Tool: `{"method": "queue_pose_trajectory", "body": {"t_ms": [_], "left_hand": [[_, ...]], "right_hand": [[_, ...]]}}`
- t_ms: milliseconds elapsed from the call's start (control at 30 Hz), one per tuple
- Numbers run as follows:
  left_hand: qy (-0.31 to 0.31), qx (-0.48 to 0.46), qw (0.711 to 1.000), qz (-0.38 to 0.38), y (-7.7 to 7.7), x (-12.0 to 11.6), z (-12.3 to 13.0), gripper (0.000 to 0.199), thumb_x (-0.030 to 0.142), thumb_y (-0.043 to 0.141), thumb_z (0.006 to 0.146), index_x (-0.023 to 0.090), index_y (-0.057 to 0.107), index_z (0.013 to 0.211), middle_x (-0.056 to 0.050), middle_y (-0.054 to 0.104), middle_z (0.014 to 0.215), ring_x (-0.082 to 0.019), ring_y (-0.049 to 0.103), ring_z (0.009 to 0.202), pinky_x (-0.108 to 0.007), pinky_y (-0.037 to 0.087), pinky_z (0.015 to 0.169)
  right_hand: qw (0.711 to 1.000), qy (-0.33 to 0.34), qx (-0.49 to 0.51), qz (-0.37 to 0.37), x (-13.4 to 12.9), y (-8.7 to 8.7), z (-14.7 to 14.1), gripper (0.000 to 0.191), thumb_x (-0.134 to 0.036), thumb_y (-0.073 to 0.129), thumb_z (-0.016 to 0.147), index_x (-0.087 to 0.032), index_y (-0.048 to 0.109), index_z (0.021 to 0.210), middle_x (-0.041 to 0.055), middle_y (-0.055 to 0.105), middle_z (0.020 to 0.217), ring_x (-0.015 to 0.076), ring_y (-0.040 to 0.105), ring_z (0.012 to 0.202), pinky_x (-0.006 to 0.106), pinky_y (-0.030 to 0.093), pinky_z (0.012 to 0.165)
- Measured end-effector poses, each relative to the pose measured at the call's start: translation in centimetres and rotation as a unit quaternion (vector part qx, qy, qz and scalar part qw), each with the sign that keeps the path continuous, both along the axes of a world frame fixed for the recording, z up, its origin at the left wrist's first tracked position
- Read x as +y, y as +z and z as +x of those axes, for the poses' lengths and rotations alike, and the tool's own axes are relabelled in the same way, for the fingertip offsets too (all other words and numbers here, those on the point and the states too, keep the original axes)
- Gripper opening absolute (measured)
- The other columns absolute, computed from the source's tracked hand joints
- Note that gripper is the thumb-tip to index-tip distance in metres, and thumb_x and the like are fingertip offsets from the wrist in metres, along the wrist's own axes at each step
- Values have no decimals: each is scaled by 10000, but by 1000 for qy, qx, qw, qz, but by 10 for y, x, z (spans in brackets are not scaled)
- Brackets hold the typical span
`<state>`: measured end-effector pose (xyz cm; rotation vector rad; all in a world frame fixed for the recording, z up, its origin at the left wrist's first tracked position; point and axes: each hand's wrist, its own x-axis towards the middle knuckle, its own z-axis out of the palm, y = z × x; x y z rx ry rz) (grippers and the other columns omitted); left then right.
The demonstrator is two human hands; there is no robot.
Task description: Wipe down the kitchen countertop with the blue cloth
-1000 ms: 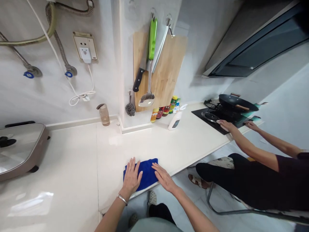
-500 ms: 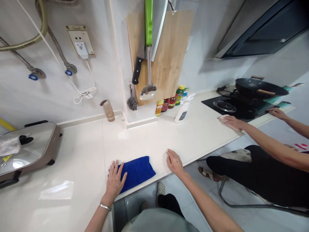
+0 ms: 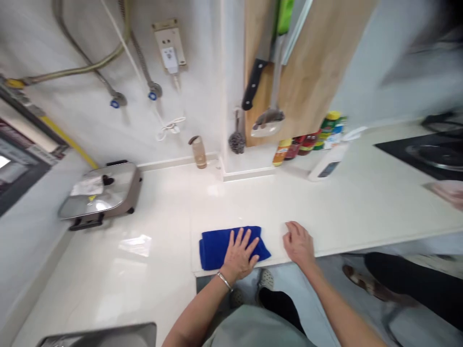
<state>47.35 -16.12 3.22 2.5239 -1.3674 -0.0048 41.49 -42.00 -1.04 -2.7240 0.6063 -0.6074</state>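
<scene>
On the counter (image 3: 162, 289), already-folded blue cloth (image 3: 213, 253) is topped by the left hand (image 3: 238, 254) (fingers spread; right hand (image 3: 299, 243) curled, grip unclear), work seemingly unfinished.

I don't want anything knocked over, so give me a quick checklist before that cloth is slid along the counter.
1. Left hand flat on the folded dark-blue fabric cloth: ok, palm down, fingers spread.
2. Both hands on the cloth: not ok; the right hand is apart, to its right.
3. White bottle with a dark label away from the cloth: ok, it stands farther back, to the right.
4. Small translucent brownish bottle with a dark cap out of contact: ok, it stands near the wall.
5. Glossy white countertop clean beneath the cloth: cannot tell, hidden.
</scene>
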Motion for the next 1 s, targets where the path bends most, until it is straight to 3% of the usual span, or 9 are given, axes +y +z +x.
{"method": "queue_pose_trajectory", "body": {"t_ms": [133,333,533,700,833,1000], "left_hand": [[-9,13,1000,5,3,40,-8,658,510,427,982,328,220,1580,-50,191,1694,-303,146,1559,-606,222,1242],[73,1,996,44,9,128,-12,653,494,460,975,390,212,1570,5,218,1686,-283,195,1551,-590,280,1227],[233,-24,969,83,6,233,-11,578,463,421,986,344,338,1545,-20,323,1646,-299,255,1532,-571,297,1222],[413,-28,906,93,6,312,13,582,466,325,998,233,406,1525,-97,326,1642,-335,230,1535,-593,247,1222],[512,-13,854,85,11,332,53,638,508,254,997,197,369,1542,-129,300,1651,-344,186,1545,-593,202,1229],[590,0,804,72,10,310,107,684,531,201,986,183,320,1563,-133,262,1665,-376,166,1543,-631,148,1227]], "right_hand": [[999,26,-24,-29,-4,-11,-2,447,-313,381,930,-174,549,1320,138,575,1351,301,538,1193,460,466,962],[997,32,-29,-65,-10,-21,-4,443,-316,397,927,-185,549,1321,128,581,1356,294,558,1168,453,486,935],[997,38,-23,-67,-13,-25,-5,469,-312,400,925,-165,533,1350,148,570,1367,298,553,1193,467,493,958],[997,32,-18,-70,-7,-21,-6,466,-319,382,947,-148,528,1355,147,563,1389,307,552,1202,465,493,958],[996,15,-47,-75,0,-20,-4,433,-289,404,942,-143,561,1319,147,602,1340,301,569,1179,455,489,954],[993,16,-80,-85,1,-22,-2,410,-273,448,936,-157,562,1313,132,619,1326,290,591,1145,436,488,909]]}}
